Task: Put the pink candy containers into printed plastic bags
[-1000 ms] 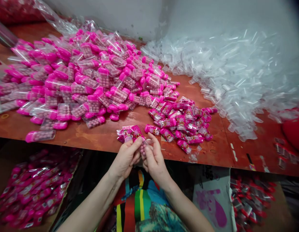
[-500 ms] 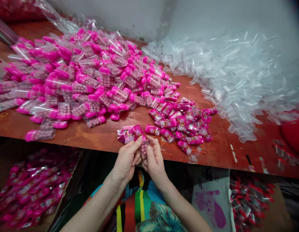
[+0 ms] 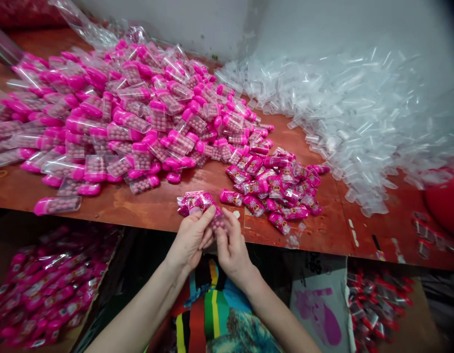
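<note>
My left hand and my right hand meet at the front edge of the brown table. Together they pinch a small clear candy tube with pink balls between their fingertips. My left fingers also touch a little stack of pink printed labels lying just beyond. A small heap of labelled pink tubes lies to the right of my hands. A big pile of unlabelled pink-capped tubes covers the table's left half.
A mound of clear plastic sleeves fills the back right. Below the table's edge, a box of finished pink tubes sits at the left and red-packed ones at the right. A red object lies at the far right.
Both hands stayed at the table's edge, working the same tube; the fingers shifted slightly around it and the tube moved a little toward the label stack.
</note>
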### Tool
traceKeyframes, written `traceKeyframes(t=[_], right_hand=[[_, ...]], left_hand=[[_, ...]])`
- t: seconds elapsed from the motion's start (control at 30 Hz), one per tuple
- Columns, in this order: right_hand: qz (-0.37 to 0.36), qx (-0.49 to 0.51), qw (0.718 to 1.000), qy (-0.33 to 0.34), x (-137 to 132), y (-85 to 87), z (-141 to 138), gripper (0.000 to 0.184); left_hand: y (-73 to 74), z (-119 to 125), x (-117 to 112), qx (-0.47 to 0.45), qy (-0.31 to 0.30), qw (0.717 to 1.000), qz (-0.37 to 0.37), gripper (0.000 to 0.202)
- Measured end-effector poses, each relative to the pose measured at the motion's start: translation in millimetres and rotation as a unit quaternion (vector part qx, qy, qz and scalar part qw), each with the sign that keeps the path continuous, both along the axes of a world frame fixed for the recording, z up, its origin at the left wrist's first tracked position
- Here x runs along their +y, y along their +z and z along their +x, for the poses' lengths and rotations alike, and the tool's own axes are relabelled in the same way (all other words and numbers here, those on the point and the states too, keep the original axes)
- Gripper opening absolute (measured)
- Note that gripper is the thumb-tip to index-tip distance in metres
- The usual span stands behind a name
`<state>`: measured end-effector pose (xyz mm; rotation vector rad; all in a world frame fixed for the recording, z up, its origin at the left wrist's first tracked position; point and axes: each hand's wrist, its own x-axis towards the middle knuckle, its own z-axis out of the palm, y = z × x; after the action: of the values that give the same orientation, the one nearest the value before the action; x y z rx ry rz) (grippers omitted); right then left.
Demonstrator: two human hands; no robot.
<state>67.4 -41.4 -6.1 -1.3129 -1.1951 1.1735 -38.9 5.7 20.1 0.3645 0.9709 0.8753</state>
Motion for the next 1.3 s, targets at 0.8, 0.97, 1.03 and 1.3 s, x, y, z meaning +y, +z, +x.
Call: traceKeyframes(t=[0.8, 0.97, 1.03, 1.3], right_hand=[[-0.166, 0.214, 0.956, 0.111, 8.5, -10.5, 23.7, 0.079], [-0.157, 0.245, 0.951, 0.102, 13.5, -5.9, 26.0, 0.069], [-0.161, 0.245, 0.949, 0.113, 12.8, -5.5, 27.7, 0.068], [-0.136, 0.274, 0.947, 0.101, 2.4, -19.9, 25.2, 0.057]], left_hand=[[-4.5, -1.7, -8.0, 0.061, -0.139, 0.988, 0.041, 0.037], [2.2, -2.2, -6.0, 0.081, -0.080, 0.991, 0.069, 0.039], [3.5, -2.9, -4.7, 0.070, -0.038, 0.994, 0.070, 0.050], [2.2, 1.8, -5.4, 0.037, 0.031, 0.996, 0.081, 0.052]])
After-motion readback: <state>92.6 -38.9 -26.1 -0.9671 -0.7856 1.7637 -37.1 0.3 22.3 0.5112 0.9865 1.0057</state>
